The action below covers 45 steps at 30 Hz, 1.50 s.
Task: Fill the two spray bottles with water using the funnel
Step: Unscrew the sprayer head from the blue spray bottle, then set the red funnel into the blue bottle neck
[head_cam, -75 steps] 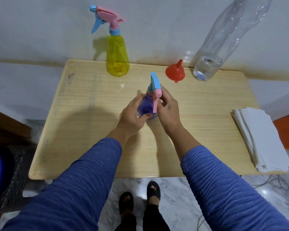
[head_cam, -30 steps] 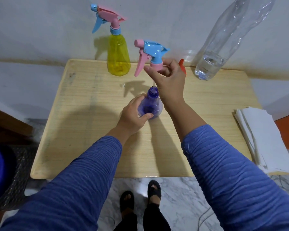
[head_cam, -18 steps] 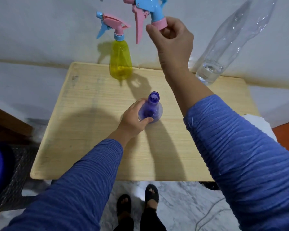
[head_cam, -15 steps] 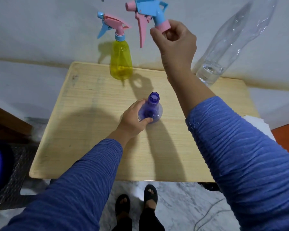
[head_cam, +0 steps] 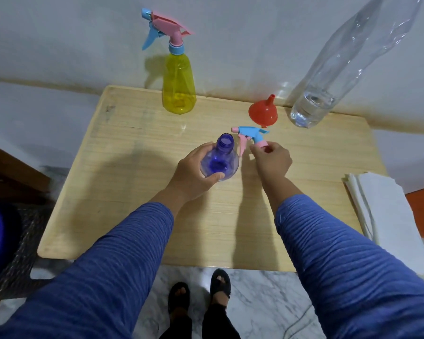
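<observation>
Head view puts the blue bottle (head_cam: 219, 162) near the middle of the table (head_cam: 137, 182), upright and uncapped, its open neck toward me. My left hand (head_cam: 194, 174) has its grip wrapped around the bottle's body from the left, thumb across the near side. Just right of the blue bottle, my right hand (head_cam: 271, 161) pinches the pink collar of the removed spray head (head_cam: 249, 138), whose nozzle and pink trigger point toward the bottle's neck; I cannot tell if it touches the table. Beyond the spray head, farther back from the blue bottle, the red funnel (head_cam: 263, 113) sits mouth down, spout up. Right of the funnel a clear plastic bottle (head_cam: 328, 81) leans against the wall, with some water at its bottom. Behind and left of the blue bottle stands the yellow bottle (head_cam: 179, 86), sprayer on. A white paper stack (head_cam: 387, 211) lies far right of the blue bottle.
</observation>
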Available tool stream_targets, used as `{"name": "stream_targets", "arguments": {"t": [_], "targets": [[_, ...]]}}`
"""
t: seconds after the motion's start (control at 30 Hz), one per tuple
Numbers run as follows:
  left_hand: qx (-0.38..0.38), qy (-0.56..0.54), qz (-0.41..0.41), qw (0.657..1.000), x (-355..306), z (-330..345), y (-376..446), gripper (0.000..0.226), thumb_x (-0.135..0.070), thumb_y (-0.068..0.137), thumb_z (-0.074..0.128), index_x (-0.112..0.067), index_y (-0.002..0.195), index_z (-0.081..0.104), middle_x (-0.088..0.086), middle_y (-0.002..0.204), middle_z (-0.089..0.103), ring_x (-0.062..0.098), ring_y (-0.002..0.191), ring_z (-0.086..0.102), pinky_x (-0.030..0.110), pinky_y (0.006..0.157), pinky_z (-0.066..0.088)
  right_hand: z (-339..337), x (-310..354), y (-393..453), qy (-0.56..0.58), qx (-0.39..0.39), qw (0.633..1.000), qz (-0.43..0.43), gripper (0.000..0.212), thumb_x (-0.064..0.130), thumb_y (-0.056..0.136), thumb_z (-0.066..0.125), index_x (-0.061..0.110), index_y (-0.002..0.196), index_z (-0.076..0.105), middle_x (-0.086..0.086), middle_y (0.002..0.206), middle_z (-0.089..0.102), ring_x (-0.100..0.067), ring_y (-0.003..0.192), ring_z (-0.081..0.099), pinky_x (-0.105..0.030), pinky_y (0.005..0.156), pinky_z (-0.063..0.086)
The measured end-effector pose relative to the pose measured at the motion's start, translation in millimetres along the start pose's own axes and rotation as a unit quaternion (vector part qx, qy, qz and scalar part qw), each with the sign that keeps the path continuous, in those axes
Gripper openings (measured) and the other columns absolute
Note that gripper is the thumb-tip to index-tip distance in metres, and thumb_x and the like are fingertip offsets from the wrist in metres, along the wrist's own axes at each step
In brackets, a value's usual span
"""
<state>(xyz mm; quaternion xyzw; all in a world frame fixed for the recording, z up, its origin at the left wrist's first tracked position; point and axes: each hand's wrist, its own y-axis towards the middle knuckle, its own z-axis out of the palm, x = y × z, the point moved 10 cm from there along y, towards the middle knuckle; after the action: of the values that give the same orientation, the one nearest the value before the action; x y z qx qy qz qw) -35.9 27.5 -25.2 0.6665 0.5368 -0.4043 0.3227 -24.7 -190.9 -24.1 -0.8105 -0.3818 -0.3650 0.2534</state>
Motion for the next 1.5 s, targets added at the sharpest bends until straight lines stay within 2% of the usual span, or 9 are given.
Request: {"name": "stream_targets", "arguments": {"t": [0.27, 0.4, 0.57, 0.8, 0.93, 1.03, 1.2, 1.4, 1.5], "targets": [[0.009, 0.028, 0.000, 1.000, 1.1, 0.8, 3.6, 0.069, -0.023, 0.073, 0.077, -0.019, 0.134, 0.046, -0.006, 0.134, 0.052, 0.011, 0.118, 0.051, 0.019, 0.096, 0.039, 10.8, -11.9, 5.0, -0.070, 0.062, 0.996, -0.001, 0.032, 0.024, 0.080, 0.067, 0.008, 0.107, 0.061, -0.001, 0.092, 0.061, -0.013, 0.080, 0.051, -0.022, 0.070, 0.037], [0.015, 0.030, -0.011, 0.999, 5.1, 1.5, 4.7, 0.069, -0.025, 0.074, 0.078, -0.024, 0.134, 0.046, -0.009, 0.135, 0.051, 0.010, 0.119, 0.049, 0.021, 0.099, 0.039, 12.7, -5.5, 14.3, -0.055, 0.082, 0.995, -0.002, 0.059, 0.036, 0.070, 0.066, 0.008, 0.121, 0.058, -0.005, 0.112, 0.063, -0.019, 0.103, 0.057, -0.022, 0.080, 0.040], [0.008, 0.003, -0.022, 1.000, 5.7, 0.5, 2.6, 0.066, -0.021, 0.073, 0.080, -0.031, 0.130, 0.047, -0.021, 0.123, 0.050, 0.004, 0.111, 0.050, 0.003, 0.086, 0.037, 1.9, 16.4, 38.7, -0.041, 0.030, 0.997, -0.057, 0.055, 0.034, 0.077, 0.064, 0.009, 0.125, 0.054, -0.009, 0.122, 0.057, -0.024, 0.116, 0.051, -0.032, 0.095, 0.041], [-0.007, -0.019, -0.035, 0.999, 7.9, 0.3, 1.5, 0.069, -0.014, 0.072, 0.080, -0.042, 0.123, 0.043, -0.030, 0.116, 0.050, -0.015, 0.102, 0.052, -0.002, 0.086, 0.037, 2.6, 34.0, 86.9, -0.028, 0.013, 0.995, -0.093, 0.058, 0.030, 0.076, 0.074, 0.013, 0.126, 0.052, -0.004, 0.122, 0.056, -0.020, 0.117, 0.050, -0.019, 0.087, 0.030], [-0.006, -0.011, -0.046, 0.999, 10.8, 1.1, 2.7, 0.069, -0.014, 0.073, 0.080, -0.044, 0.122, 0.041, -0.038, 0.115, 0.044, -0.028, 0.102, 0.044, -0.004, 0.088, 0.034, 19.1, 31.8, 104.5, -0.015, 0.049, 0.997, -0.063, 0.070, 0.036, 0.064, 0.076, 0.017, 0.126, 0.048, -0.003, 0.124, 0.053, -0.022, 0.115, 0.052, -0.027, 0.094, 0.041], [-0.005, 0.000, -0.050, 0.999, 12.5, 1.6, 2.8, 0.069, -0.017, 0.073, 0.080, -0.044, 0.123, 0.040, -0.039, 0.116, 0.041, -0.029, 0.103, 0.041, -0.004, 0.089, 0.033, 29.2, 24.1, 114.6, -0.039, 0.055, 0.996, -0.050, 0.076, 0.041, 0.057, 0.075, 0.021, 0.125, 0.047, -0.002, 0.124, 0.049, -0.023, 0.114, 0.052, -0.040, 0.097, 0.048], [-0.006, 0.015, -0.052, 0.998, 13.4, 1.2, 1.8, 0.070, -0.019, 0.073, 0.080, -0.043, 0.124, 0.039, -0.040, 0.117, 0.040, -0.028, 0.106, 0.040, -0.004, 0.089, 0.033, 28.4, 24.7, 115.1, -0.046, 0.064, 0.995, -0.065, 0.077, 0.035, 0.067, 0.076, 0.019, 0.133, 0.042, -0.007, 0.134, 0.043, -0.026, 0.123, 0.043, -0.038, 0.104, 0.041], [-0.008, 0.018, -0.056, 0.998, 14.4, 0.9, 1.5, 0.070, -0.016, 0.074, 0.079, -0.047, 0.122, 0.039, -0.039, 0.116, 0.041, -0.026, 0.104, 0.042, -0.003, 0.089, 0.033, 20.1, 40.9, 99.4, 0.055, 0.074, 0.992, -0.089, 0.075, 0.025, 0.068, 0.079, 0.021, 0.133, 0.043, -0.003, 0.127, 0.053, -0.015, 0.104, 0.053, -0.023, 0.088, 0.044], [-0.007, 0.016, -0.056, 0.998, 13.3, 0.3, 1.2, 0.071, -0.014, 0.074, 0.079, -0.051, 0.118, 0.038, -0.042, 0.113, 0.041, -0.026, 0.103, 0.044, -0.003, 0.088, 0.034, 16.6, 49.8, 85.2, 0.083, 0.094, 0.987, -0.096, 0.075, 0.024, 0.067, 0.081, 0.024, 0.132, 0.044, -0.001, 0.124, 0.058, -0.017, 0.106, 0.058, -0.029, 0.094, 0.048]]}}
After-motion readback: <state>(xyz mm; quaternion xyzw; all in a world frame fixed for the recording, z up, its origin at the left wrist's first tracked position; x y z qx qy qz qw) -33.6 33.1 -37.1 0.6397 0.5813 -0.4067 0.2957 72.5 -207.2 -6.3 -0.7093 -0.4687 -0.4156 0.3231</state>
